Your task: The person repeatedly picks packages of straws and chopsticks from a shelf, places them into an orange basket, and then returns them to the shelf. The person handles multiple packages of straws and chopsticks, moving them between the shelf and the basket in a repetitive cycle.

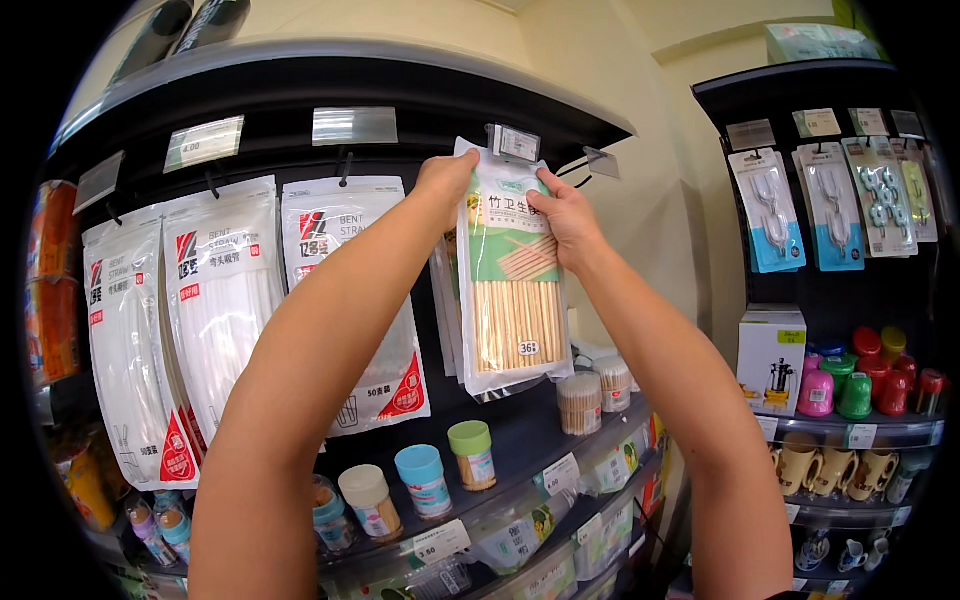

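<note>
A white and green plastic pack of bamboo chopsticks [517,322] hangs upright in front of me, below a small price tag holder [514,144]. My left hand [448,184] grips its upper left edge. At the upper right edge, the thumb of my right hand [566,214] lies on the pack's front, fingers at the rim. Another pack [448,315] shows partly behind it on the left. The hook it may hang on is hidden. Left of it, packs of bent straws [221,285] hang from hooks, one partly covered by my left forearm.
Below, a shelf holds toothpick jars with a green lid [471,454], a blue lid [424,480] and a white lid [370,502]. Round tubs of cotton swabs [580,405] stand at right. A second rack carries carded hooks [769,210], colourful cups [855,382] and mugs [836,472].
</note>
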`<control>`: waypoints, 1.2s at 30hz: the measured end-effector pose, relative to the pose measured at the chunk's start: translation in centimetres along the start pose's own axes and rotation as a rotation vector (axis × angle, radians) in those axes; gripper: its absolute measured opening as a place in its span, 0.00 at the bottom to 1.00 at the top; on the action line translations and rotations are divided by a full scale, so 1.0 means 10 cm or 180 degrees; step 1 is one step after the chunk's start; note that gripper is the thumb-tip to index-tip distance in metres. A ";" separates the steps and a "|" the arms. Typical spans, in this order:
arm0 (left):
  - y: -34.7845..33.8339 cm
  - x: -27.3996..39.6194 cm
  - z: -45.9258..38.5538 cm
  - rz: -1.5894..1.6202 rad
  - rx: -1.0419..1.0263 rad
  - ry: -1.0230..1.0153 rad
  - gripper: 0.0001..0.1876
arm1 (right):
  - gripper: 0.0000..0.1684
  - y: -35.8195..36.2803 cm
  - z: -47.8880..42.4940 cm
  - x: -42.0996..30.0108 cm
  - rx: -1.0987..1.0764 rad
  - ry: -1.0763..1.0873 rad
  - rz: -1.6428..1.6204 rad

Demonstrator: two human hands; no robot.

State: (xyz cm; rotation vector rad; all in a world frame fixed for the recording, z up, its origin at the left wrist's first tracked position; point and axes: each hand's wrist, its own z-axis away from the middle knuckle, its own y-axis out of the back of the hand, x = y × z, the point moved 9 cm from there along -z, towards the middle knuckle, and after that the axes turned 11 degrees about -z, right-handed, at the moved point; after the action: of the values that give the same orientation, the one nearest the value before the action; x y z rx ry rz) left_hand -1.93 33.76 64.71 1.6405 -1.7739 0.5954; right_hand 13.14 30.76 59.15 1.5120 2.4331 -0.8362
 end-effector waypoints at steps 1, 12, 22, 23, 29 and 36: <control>0.01 -0.03 0.00 0.0004 0.0014 -0.0019 0.17 | 0.34 0.01 0.02 0.01 -0.0010 0.0006 -0.0003; 0.23 -0.36 0.17 0.0260 0.0414 0.0107 0.19 | 0.35 0.03 0.10 0.22 -0.0041 -0.0139 0.0143; 0.04 0.09 0.34 -0.0071 -0.0005 -0.0384 0.17 | 0.34 0.04 0.10 -0.09 -0.0146 0.0375 -0.0026; 0.03 0.11 0.31 -0.0054 0.0020 -0.0364 0.17 | 0.33 0.04 0.07 -0.10 -0.0091 0.0342 0.0037; 0.09 0.13 0.04 0.0142 0.0130 -0.0322 0.17 | 0.34 -0.04 -0.13 -0.14 -0.0043 0.0218 0.0335; 0.18 -0.13 0.11 0.0188 0.0420 -0.0197 0.16 | 0.35 0.00 -0.04 0.04 -0.0075 -0.0005 0.0260</control>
State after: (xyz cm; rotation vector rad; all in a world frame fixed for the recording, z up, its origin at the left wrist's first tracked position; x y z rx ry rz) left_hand -3.82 34.10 63.25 1.7160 -1.8679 0.7091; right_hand 12.98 31.32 59.35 1.5900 2.3538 -0.7900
